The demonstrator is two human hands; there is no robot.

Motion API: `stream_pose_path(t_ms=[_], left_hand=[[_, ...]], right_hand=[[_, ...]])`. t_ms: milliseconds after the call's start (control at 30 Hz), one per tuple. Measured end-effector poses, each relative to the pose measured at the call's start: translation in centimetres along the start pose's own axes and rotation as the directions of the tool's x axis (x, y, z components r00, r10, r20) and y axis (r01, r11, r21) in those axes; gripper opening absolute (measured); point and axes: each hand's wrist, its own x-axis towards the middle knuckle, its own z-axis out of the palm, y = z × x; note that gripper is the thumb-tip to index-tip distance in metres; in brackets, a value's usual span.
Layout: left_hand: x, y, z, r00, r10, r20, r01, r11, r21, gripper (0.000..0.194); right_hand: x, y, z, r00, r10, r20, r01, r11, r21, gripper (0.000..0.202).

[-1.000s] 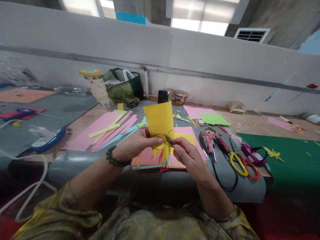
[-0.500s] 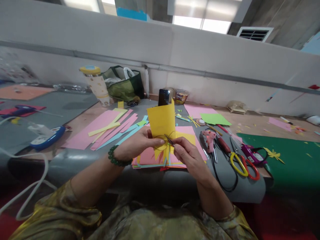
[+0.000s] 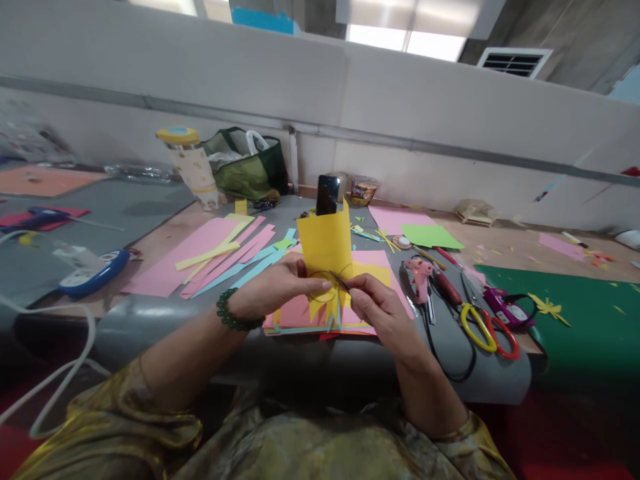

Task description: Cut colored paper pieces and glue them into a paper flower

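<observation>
My left hand (image 3: 293, 285) pinches an upright sheet of yellow paper (image 3: 326, 243), its thumb pressed on the front near the lower part. Thin dark curved lines show there, and pointed yellow tips hang below. My right hand (image 3: 377, 303) grips a thin dark pointed tool (image 3: 341, 281), its tip against the yellow paper. Whether it is a pair of tweezers or small scissors I cannot tell. Beneath both hands lies a stack of coloured paper (image 3: 295, 320), mostly pink, with yellow and light blue edges showing.
Pink, yellow and blue paper strips (image 3: 250, 250) lie left. To the right are a pink glue gun (image 3: 420, 277), scissors with yellow and red handles (image 3: 479, 327) and a purple device (image 3: 507, 310). Behind stand a phone (image 3: 328, 195), a tumbler (image 3: 190, 167) and a green bag (image 3: 255, 173).
The view has shifted very slightly. Both hands, the yellow paper and the dark tool keep nearly the same positions.
</observation>
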Motion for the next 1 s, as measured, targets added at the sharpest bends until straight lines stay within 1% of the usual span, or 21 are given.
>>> stream_pose_path(t_ms=[133,233,333,600,767,867,1000], left_hand=[[0.1,-0.2,-0.3,0.998,0.012,0.055,-0.013,1.0,0.021,0.028],[0.0,-0.2,-0.5,0.997,0.006,0.083,-0.013,0.996,0.085,0.027],[-0.1,0.0,-0.6,0.994,0.0,0.11,-0.016,0.99,0.139,0.025],[0.0,0.6,-0.4,0.989,-0.048,0.137,0.024,0.985,0.171,0.024],[0.2,1.1,-0.3,0.976,-0.03,0.218,-0.017,0.977,0.211,0.021],[0.3,1.2,-0.3,0.975,-0.021,0.221,-0.031,0.973,0.228,0.024],[0.4,0.9,-0.5,0.97,-0.03,0.24,-0.045,0.953,0.301,0.025]], right_hand=[[-0.1,-0.1,-0.3,1.0,0.019,0.004,-0.019,0.999,-0.046,0.03],[-0.2,-0.3,-0.5,0.999,0.034,0.031,-0.032,0.997,-0.067,0.03],[-0.3,-0.5,-0.6,0.999,0.023,0.049,-0.019,0.995,-0.096,0.029],[-0.5,-0.5,-0.9,0.998,-0.006,0.055,0.014,0.991,-0.132,0.026],[-0.7,-0.7,-0.9,0.997,0.004,0.077,0.009,0.986,-0.169,0.023],[-0.7,-0.7,-0.8,0.998,-0.003,0.067,0.012,0.99,-0.144,0.023],[-0.6,-0.3,-0.7,0.997,0.015,0.074,-0.01,0.997,-0.072,0.026]])
